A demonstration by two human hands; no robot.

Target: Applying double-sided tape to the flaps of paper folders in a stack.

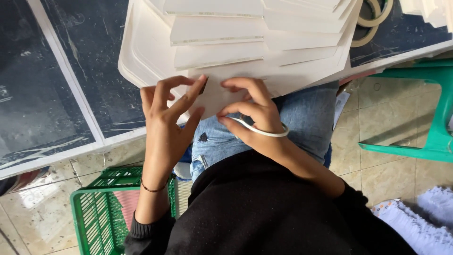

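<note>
Here the person sits with a pale cream card [214, 97] pulled down over the lap, and both hands work on its lower edge. The left hand [167, 120] pinches the card's left part, thumb and first finger closed on it near a small dark mark, with the other fingers curled against the sheet. The right hand [252, 111] grips the card's right part, fingertips bent onto its face and thumb tucked beneath; a white band [264, 132] loops round that hand near the wrist. So both hands are closed on the card, neither one loose.

Above the card, and partly on top of it, lies a stack of cream sheets [217, 30] fanned out in steps, resting on a big cream board [139, 47] with a rounded corner that hangs off the counter [71, 71]. The counter is dark and glossy with pale strips across it, and it runs to the left of the card and behind it. Up and to the right of the card, at the far edge of the stack, sit tape rolls [373, 19].

Below the card are blue jeans [306, 118] and a black sleeve. A green basket [101, 212] stands on the tiled floor down to the left of the card, and a green stool [434, 108] stands to its right.
</note>
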